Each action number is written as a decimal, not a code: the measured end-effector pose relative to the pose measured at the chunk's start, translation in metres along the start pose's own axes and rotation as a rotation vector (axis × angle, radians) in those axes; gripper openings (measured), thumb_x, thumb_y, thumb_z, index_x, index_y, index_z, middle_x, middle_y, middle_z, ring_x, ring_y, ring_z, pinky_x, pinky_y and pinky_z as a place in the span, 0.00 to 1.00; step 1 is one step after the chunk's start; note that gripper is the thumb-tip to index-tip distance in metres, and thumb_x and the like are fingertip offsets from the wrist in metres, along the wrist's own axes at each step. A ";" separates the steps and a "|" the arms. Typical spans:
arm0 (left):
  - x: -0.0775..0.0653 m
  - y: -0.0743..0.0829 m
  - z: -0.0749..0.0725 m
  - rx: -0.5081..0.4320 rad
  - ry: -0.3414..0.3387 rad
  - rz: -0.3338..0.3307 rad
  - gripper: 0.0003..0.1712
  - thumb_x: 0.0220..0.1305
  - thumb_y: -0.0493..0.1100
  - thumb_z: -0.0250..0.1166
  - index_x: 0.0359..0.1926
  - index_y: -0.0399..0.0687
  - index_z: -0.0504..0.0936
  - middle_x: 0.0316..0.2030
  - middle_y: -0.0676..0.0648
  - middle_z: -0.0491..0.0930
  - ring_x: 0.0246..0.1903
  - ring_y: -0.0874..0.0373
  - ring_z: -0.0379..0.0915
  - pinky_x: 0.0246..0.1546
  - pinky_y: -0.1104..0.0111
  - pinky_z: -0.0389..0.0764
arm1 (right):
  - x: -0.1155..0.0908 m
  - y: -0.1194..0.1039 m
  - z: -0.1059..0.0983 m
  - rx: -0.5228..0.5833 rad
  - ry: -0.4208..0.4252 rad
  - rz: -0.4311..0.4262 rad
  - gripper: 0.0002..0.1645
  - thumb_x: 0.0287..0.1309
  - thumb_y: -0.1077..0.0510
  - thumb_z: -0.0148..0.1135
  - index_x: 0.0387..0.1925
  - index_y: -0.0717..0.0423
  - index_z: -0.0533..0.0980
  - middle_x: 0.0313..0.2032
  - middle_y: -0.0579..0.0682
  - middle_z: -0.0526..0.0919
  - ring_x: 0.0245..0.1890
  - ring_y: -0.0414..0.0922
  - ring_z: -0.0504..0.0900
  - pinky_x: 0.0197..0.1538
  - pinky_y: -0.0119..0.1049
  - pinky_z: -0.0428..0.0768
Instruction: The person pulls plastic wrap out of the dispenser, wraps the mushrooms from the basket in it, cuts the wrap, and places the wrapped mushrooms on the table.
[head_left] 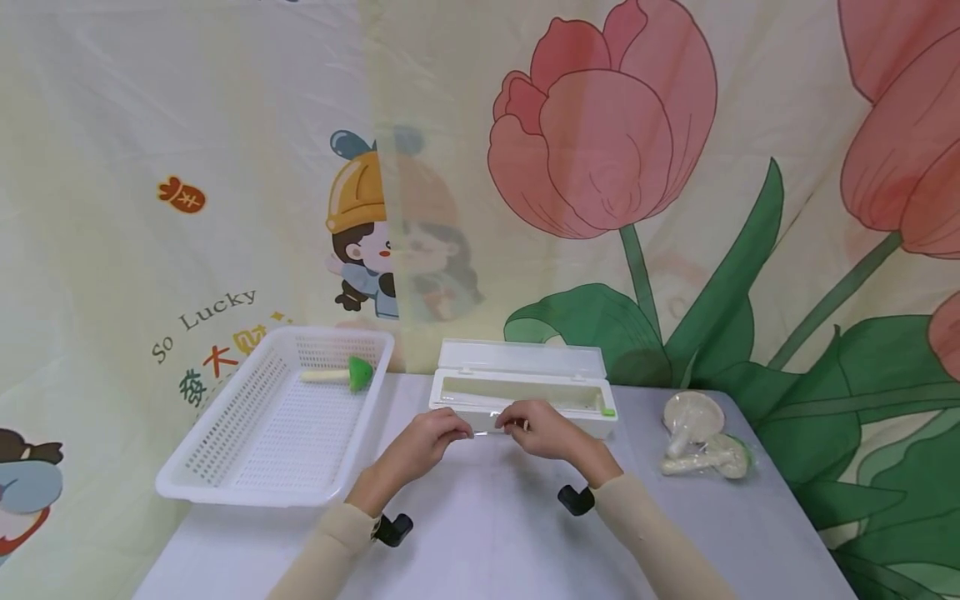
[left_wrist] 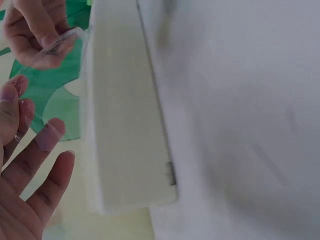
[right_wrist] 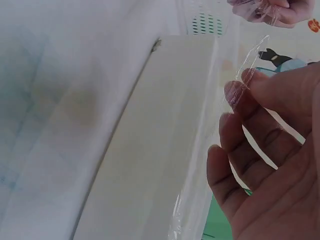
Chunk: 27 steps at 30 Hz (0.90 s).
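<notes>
A white cling film box [head_left: 592, 427] stands on the table with its lid [head_left: 521, 360] raised at the back. My left hand [head_left: 423, 447] and right hand [head_left: 551, 431] are side by side in front of and just above its near wall. Between thumb and forefinger each hand pinches a thin clear sheet of cling film [right_wrist: 250, 57], which stretches between them and is hard to make out from the head. In the left wrist view, the film's edge [left_wrist: 79, 33] shows bunched at the right hand's fingers [left_wrist: 48, 42]. Remaining fingers of both hands are spread loosely.
To the left sits a white perforated basket [head_left: 352, 450] with a green-topped, pale-stemmed mushroom-shaped item [head_left: 360, 374] inside. Two film-wrapped items, one pale [head_left: 693, 417] and one with a green edge [head_left: 726, 457], lie at the table's right. A printed curtain [head_left: 450, 83] hangs behind.
</notes>
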<state>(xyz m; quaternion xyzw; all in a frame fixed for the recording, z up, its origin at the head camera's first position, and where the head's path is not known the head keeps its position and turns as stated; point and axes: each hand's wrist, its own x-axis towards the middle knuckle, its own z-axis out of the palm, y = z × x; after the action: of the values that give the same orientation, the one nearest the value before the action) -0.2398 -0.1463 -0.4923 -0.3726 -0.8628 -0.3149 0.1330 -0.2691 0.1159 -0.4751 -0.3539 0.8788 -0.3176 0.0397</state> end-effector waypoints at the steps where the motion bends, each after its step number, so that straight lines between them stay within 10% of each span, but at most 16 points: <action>1: -0.003 -0.001 0.003 -0.005 0.001 -0.004 0.05 0.68 0.36 0.67 0.41 0.49 0.88 0.36 0.52 0.85 0.39 0.63 0.81 0.42 0.71 0.84 | 0.000 0.001 0.002 -0.009 -0.014 -0.001 0.12 0.68 0.67 0.59 0.44 0.56 0.87 0.39 0.49 0.89 0.35 0.38 0.80 0.40 0.31 0.81; 16: -0.016 -0.004 0.008 -0.006 0.051 0.000 0.06 0.66 0.34 0.68 0.39 0.49 0.88 0.34 0.54 0.84 0.38 0.63 0.81 0.40 0.71 0.85 | -0.006 0.003 0.001 -0.124 0.081 0.037 0.06 0.67 0.67 0.63 0.35 0.57 0.82 0.34 0.45 0.82 0.39 0.41 0.77 0.45 0.39 0.81; 27: -0.023 -0.009 0.009 -0.003 0.060 0.065 0.09 0.63 0.30 0.70 0.38 0.48 0.89 0.36 0.53 0.85 0.37 0.63 0.82 0.40 0.73 0.84 | -0.018 0.022 -0.011 -0.211 0.117 0.129 0.14 0.64 0.73 0.63 0.46 0.58 0.84 0.45 0.50 0.86 0.50 0.48 0.83 0.54 0.45 0.83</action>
<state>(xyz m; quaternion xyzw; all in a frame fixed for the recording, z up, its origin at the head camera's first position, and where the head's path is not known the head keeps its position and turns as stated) -0.2299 -0.1578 -0.5141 -0.3908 -0.8454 -0.3227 0.1683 -0.2720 0.1460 -0.4823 -0.2798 0.9290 -0.2405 -0.0287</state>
